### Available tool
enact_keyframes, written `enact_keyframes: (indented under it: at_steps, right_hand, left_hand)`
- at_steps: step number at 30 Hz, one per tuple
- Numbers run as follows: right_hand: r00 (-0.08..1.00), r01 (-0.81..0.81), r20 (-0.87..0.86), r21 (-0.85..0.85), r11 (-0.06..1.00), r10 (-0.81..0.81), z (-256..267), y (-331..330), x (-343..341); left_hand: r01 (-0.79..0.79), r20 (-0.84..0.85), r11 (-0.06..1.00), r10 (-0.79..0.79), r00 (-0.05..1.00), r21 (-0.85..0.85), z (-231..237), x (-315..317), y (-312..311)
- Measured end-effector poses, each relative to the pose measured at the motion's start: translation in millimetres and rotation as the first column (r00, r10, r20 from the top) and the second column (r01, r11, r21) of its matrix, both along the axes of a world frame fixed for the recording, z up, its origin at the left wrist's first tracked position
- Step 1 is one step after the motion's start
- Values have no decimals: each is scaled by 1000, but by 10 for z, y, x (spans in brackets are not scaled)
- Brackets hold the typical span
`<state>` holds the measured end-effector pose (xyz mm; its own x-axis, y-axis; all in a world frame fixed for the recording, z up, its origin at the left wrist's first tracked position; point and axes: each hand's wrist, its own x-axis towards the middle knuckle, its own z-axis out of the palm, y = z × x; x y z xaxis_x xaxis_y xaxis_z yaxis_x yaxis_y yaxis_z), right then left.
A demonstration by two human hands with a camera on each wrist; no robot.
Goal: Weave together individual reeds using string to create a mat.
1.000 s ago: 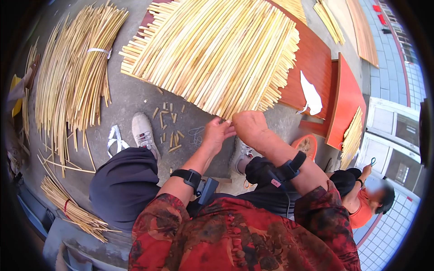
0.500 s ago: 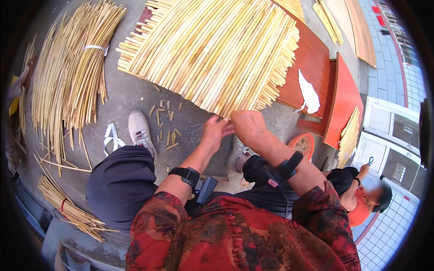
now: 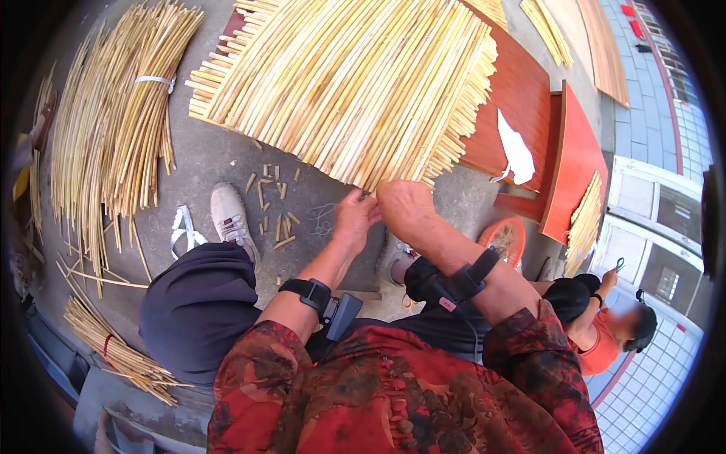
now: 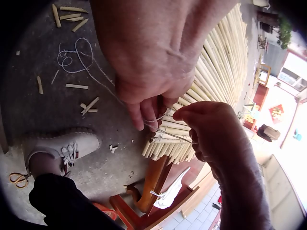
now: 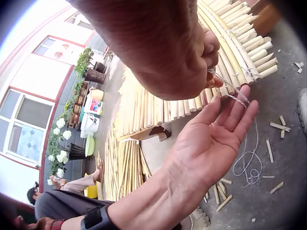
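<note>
A mat of pale stalks [image 3: 340,91] slopes away from the person, its rows bound with thin string. At its near corner my right hand [image 3: 408,208] is curled like a fist and grips a white string [image 4: 175,135] that runs to the mat's edge. Beside it, palm up under the corner, my left hand [image 5: 206,136] has its fingers fairly straight, with the string looped across them. The string's loose tail [image 4: 79,67] hangs from the left hand and lies in coils on the floor.
Short stalk offcuts [image 3: 281,223] litter the floor by the shoe [image 3: 231,216]. Tied stalk bundles [image 3: 113,113] lie at the left. Red-brown boards [image 3: 522,113] with a white cloth [image 3: 514,151] support the mat. An orange basket [image 3: 503,238] and a seated person [image 3: 601,333] are at the right.
In the head view the whole scene has drifted slightly left. Both hands remain together at the mat's near corner with the string; their pose has barely changed.
</note>
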<state>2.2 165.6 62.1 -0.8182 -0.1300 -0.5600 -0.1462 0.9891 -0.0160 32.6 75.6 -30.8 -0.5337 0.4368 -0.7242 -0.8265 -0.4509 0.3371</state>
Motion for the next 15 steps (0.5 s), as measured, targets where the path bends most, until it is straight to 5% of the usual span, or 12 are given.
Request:
enact_keyframes:
  at_steps: [15]
  right_hand:
    - [998,4,69,-8,1000,-4,15,39,-99]
  left_hand:
    - [1,10,1000,-1,1000,23,25,-37,25]
